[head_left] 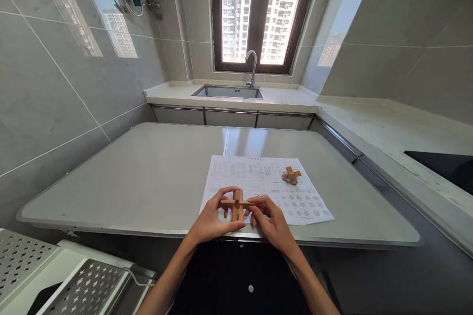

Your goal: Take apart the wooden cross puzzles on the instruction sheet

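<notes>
Both the left hand (210, 219) and right hand (271, 221) pinch a wooden cross puzzle (237, 205) with curled fingers, near the table's (148, 177) front edge.

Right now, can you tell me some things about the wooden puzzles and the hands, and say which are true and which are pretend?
1. Both hands hold one wooden cross puzzle. True: the left hand and right hand grip it together.
2. A second wooden puzzle lies in the sink. False: it rests on the printed paper sheet.
3. The paper lies on the table. True.
4. The faucet is pouring water. False: no water shows.
5. The sink is below the window. True.
</notes>
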Demonstrator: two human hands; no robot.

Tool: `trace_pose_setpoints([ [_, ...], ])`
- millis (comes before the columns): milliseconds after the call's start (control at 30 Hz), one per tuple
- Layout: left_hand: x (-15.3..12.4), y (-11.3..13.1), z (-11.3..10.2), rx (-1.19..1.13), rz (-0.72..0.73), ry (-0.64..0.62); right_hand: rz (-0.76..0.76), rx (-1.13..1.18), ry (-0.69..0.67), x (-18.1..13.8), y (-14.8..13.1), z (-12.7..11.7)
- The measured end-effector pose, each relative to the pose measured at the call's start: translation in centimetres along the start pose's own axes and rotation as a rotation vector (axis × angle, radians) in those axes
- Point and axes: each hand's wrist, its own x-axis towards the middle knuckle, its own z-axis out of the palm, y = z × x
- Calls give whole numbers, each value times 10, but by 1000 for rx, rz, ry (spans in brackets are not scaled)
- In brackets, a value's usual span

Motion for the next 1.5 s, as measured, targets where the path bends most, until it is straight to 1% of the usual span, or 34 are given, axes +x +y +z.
trace_pose_setpoints([
  [133, -1, -1, -1, -10, 32, 0, -31, -158, 43, 1, -2, 3],
  [233, -2, -5, 0, -20, 65, 27, -84, -236, 35, 2, -5, 4],
  [367, -2, -7, 1, -11, 101, 66, -69, -236, 47, 4, -8, 6],
  [567, -2, -9, 1, -35, 101, 41, -34, -280, 115, 5, -7, 9],
  [667, -2, -11, 2, -27, 108, 51, -30, -287, 127, 7, -5, 10],
  [833, -2, -14, 3, -28, 86, 87, 34, -258, 61, 12, 0, 7],
  [900, -1, -15, 3, -62, 79, 120, 42, -247, 71, 13, 2, 7],
  [933, -1, -15, 3, -82, 74, 135, 19, -251, 84, 12, 2, 8],
  [1000, 1, -17, 3, -114, 61, 151, -74, -288, 90, 11, 3, 10],
  [1067, 2, -18, 3, -127, 55, 143, -184, -356, 55, 9, 3, 13],
  [1133, 2, -19, 4, -132, 56, 128, -253, -417, -2, 8, 2, 16],
  [1233, 2, -19, 4, -150, 57, 107, -273, -469, -93, 12, 2, 19],
  [1333, 1, -17, 3, -188, 71, 75, -295, -528, -134, 20, 1, 20],
  [1400, 0, -16, 3, -200, 80, 63, -315, -551, -131, 25, 0, 20],
  [1500, 1, -16, 4, -213, 82, 64, -305, -545, -91, 29, -2, 19],
])
